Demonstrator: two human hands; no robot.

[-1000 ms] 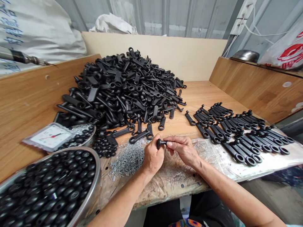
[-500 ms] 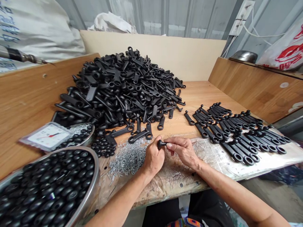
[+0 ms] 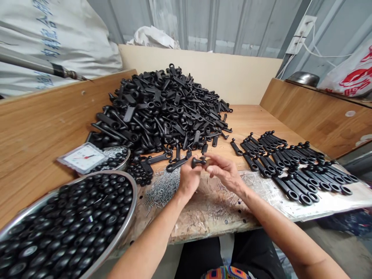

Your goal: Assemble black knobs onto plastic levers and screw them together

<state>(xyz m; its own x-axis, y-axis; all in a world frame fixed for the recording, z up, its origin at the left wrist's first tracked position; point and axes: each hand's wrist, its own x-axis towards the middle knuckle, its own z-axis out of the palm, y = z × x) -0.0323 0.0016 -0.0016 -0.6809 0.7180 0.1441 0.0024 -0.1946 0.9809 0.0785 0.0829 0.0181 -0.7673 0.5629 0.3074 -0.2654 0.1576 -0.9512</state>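
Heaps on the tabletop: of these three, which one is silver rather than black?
The heap of thin pins, beside the left hand. The other two, the cluster of small round pieces and the big pile of ring-ended bars, are black.

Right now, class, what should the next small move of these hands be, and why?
Probably, turn the small black part slightly to expose its narrow end: the left hand holds its wide end, the right hand is at the other, and blur there hides the fit.

Glossy knobs, metal basin
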